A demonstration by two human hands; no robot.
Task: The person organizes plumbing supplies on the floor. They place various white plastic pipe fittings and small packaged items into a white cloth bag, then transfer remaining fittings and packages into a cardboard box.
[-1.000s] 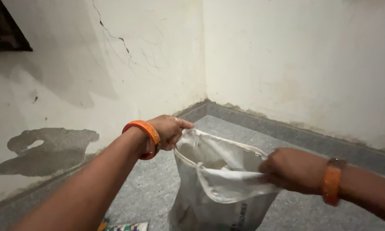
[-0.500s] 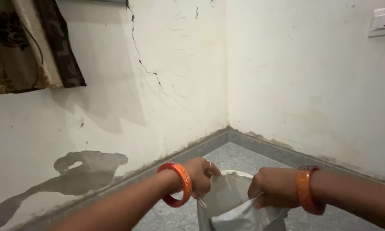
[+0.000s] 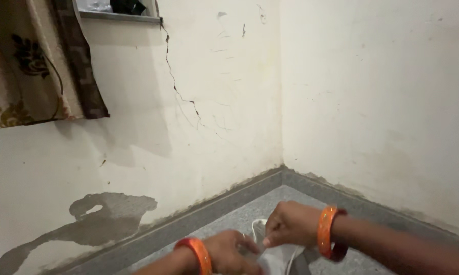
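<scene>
Your white sack (image 3: 278, 257) sits low in view on the grey floor (image 3: 229, 224) by the corner, only its gathered mouth showing. Your left hand (image 3: 229, 254) and right hand (image 3: 290, 224) are both clenched on that mouth, now drawn close together where a second ago they held it wide open. Two orange bangles, one sack, one patterned curtain (image 3: 35, 61) hanging upper left.

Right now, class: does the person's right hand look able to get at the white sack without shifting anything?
Probably yes. The right hand is already at the top of the white sack, beside the left hand, and nothing lies between them; its exact grip is hard to make out.
</scene>
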